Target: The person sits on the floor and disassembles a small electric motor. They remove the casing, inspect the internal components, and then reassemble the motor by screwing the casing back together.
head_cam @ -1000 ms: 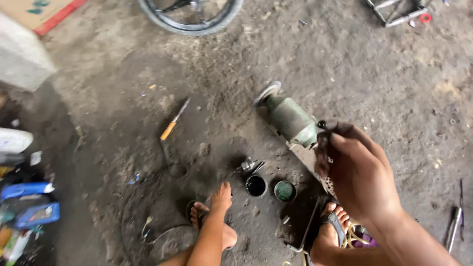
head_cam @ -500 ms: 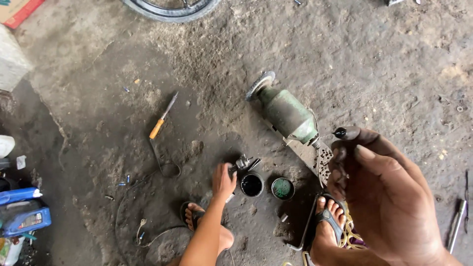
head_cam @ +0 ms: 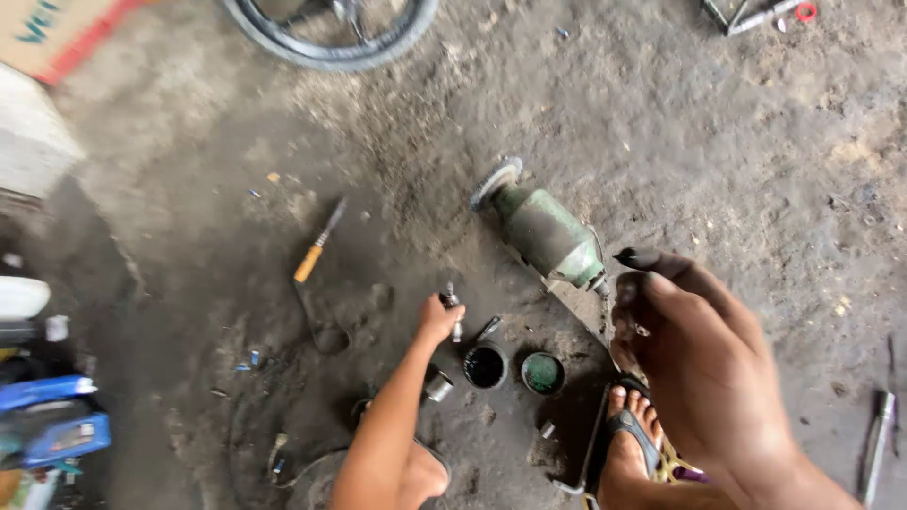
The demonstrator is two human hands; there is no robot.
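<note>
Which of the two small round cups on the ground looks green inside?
The right-hand cup, nearer the sandalled foot; its inside is green, while the cup beside it, nearer the left hand, looks black.

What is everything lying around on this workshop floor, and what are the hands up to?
green motor housing: one, green with a toothed grey end, on the dirt floor at centre
screwdriver: one, orange handle, on the floor left of centre
round cups: two, one black inside, one green inside, side by side below the housing
wheel: one, dark tyre, top edge, partly cut off
cardboard box: one, brown, top left corner
blue items: a few, left edge, kind unclear
metal rod: one, grey, lower right
left hand: holding a small metal part above the cups
right hand: greasy, raised near the housing, holding nothing that can be made out
</note>
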